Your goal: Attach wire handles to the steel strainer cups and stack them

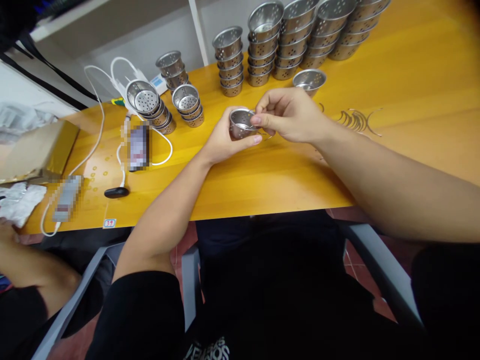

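A small perforated metal cup [242, 123] is gripped in my left hand [225, 135], its thumb along the near side and its opening tilted toward me. My right hand [279, 116] pinches a thin curved wire [253, 125] at the cup's right rim; whether the wire passes through a hole I cannot tell. Several curved wires [354, 121] lie on the table to the right of my right hand. Just behind that hand stands a single metal cup [309, 80].
Stacks of perforated cups [230, 62] line the table's back, with shorter stacks [187, 104] on the left. A phone [138, 147], white cables [169, 145], a black object [116, 192] and a cardboard box [41, 152] lie leftward. Another person's arm [33, 265] is at the lower left.
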The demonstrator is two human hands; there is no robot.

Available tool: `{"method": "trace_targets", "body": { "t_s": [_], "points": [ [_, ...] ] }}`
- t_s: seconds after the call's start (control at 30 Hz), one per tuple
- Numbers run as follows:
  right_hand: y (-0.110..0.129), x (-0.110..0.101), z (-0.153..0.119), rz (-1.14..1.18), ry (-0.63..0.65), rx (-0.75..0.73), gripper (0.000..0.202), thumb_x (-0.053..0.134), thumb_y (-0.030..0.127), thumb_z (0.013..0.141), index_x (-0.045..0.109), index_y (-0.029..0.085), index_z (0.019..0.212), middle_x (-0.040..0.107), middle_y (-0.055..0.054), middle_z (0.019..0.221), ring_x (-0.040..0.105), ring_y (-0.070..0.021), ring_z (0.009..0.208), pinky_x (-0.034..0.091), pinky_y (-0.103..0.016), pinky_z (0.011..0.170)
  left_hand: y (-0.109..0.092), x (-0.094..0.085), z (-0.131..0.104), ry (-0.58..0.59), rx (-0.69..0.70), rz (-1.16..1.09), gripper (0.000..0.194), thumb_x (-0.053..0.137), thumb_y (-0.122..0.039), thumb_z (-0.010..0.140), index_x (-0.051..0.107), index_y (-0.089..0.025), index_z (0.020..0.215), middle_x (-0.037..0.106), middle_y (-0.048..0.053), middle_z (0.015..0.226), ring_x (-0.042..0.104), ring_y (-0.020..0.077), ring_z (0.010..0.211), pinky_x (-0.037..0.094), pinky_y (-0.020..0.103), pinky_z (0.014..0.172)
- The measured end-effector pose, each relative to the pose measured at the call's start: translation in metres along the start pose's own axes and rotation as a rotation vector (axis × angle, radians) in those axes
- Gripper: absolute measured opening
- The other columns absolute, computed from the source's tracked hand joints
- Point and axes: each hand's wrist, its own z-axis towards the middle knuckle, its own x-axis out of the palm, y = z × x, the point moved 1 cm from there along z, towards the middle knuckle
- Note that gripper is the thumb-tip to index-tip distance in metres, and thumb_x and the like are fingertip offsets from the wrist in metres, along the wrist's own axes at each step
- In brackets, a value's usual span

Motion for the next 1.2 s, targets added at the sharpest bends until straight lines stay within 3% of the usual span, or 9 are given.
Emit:
{"method": "trace_targets", "body": {
  "t_s": [0.2, 0.37, 0.6, 0.67, 0.77, 0.87, 0.97, 1.1, 1.2],
  "points": [
    [-0.002, 0.003, 0.000, -0.033, -0.044, 0.020, 0.077, 0.115, 0.101, 0.083, 0.081, 0.034, 0.100, 0.069, 0.000, 0.074, 0.061, -0.0255, 0.070, 0.058, -0.046, 0.063, 0.011, 0.003, 0.001, 0.004, 0.014, 0.090, 0.110, 0.085, -0.111, 0.101, 0.058, -0.026, 0.164, 0.076, 0.010, 0.151, 0.083, 0.0332, 0.142, 0.065, 0.062, 0.138],
    [0.001, 0.007, 0.002, -0.043, -0.061, -0.013, 0.075, 0.118, 0.097, 0.083, 0.080, 0.034, 0.094, 0.068, -0.001, 0.073, 0.064, -0.0272, 0.076, 0.063, -0.048, 0.071, 0.008, 0.001, -0.001, 0.001, 0.009, 0.117, 0.101, 0.086, -0.103, 0.107, 0.057, -0.026, 0.165, 0.075, 0.010, 0.151, 0.082, 0.0348, 0.147, 0.063, 0.064, 0.142],
    [-0.004, 0.008, 0.002, -0.052, -0.079, -0.053, 0.080, 0.119, 0.100, 0.077, 0.081, 0.032, 0.095, 0.077, -0.005, 0.085, 0.072, -0.0305, 0.083, 0.066, -0.048, 0.072, 0.012, 0.001, -0.001, 0.008, 0.050, 0.108, 0.099, 0.085, -0.101, 0.109, 0.053, -0.028, 0.169, 0.073, 0.009, 0.150, 0.081, 0.0353, 0.148, 0.061, 0.066, 0.143],
    [-0.006, 0.007, 0.002, -0.078, -0.095, -0.086, 0.079, 0.117, 0.101, 0.080, 0.084, 0.033, 0.103, 0.081, -0.005, 0.093, 0.071, -0.0290, 0.082, 0.065, -0.047, 0.070, 0.015, 0.001, -0.001, 0.008, 0.041, 0.123, 0.102, 0.084, -0.101, 0.110, 0.050, -0.028, 0.172, 0.072, 0.010, 0.154, 0.079, 0.0365, 0.154, 0.058, 0.066, 0.147],
    [-0.008, 0.002, 0.002, -0.142, -0.159, -0.167, 0.077, 0.103, 0.105, 0.096, 0.089, 0.034, 0.122, 0.087, -0.007, 0.114, 0.065, -0.0239, 0.077, 0.059, -0.046, 0.067, 0.020, -0.001, 0.000, -0.001, 0.019, 0.149, 0.107, 0.085, -0.102, 0.109, 0.046, -0.028, 0.176, 0.070, 0.013, 0.163, 0.075, 0.0382, 0.162, 0.053, 0.067, 0.151],
    [-0.007, -0.005, 0.000, -0.239, -0.209, -0.200, 0.070, 0.092, 0.104, 0.107, 0.088, 0.037, 0.125, 0.087, -0.010, 0.120, 0.066, -0.0269, 0.081, 0.058, -0.051, 0.071, 0.023, -0.005, 0.001, -0.027, -0.024, 0.171, 0.110, 0.086, -0.103, 0.107, 0.047, -0.027, 0.177, 0.070, 0.016, 0.167, 0.074, 0.0396, 0.165, 0.052, 0.068, 0.153],
    [-0.001, -0.008, -0.003, -0.310, -0.208, -0.137, 0.055, 0.098, 0.091, 0.107, 0.089, 0.041, 0.127, 0.089, -0.010, 0.120, 0.071, -0.0349, 0.095, 0.066, -0.057, 0.083, 0.020, -0.008, 0.001, -0.059, -0.060, 0.172, 0.111, 0.088, -0.105, 0.104, 0.052, -0.027, 0.173, 0.072, 0.016, 0.163, 0.075, 0.0396, 0.162, 0.054, 0.067, 0.151],
    [0.010, -0.005, -0.008, -0.334, -0.173, -0.128, 0.053, 0.097, 0.080, 0.110, 0.087, 0.041, 0.145, 0.090, -0.010, 0.139, 0.070, -0.0333, 0.090, 0.067, -0.063, 0.089, 0.009, -0.007, 0.001, -0.086, -0.075, 0.169, 0.111, 0.088, -0.109, 0.100, 0.057, -0.026, 0.167, 0.076, 0.015, 0.158, 0.080, 0.0370, 0.152, 0.059, 0.065, 0.147],
    [0.014, -0.004, -0.009, -0.386, -0.152, -0.116, 0.048, 0.096, 0.081, 0.110, 0.089, 0.042, 0.137, 0.089, -0.012, 0.136, 0.073, -0.0374, 0.100, 0.069, -0.065, 0.097, -0.002, -0.006, 0.002, -0.090, -0.107, 0.161, 0.109, 0.088, -0.109, 0.100, 0.059, -0.027, 0.167, 0.077, 0.015, 0.158, 0.080, 0.0368, 0.153, 0.059, 0.065, 0.148]
  ]
}}
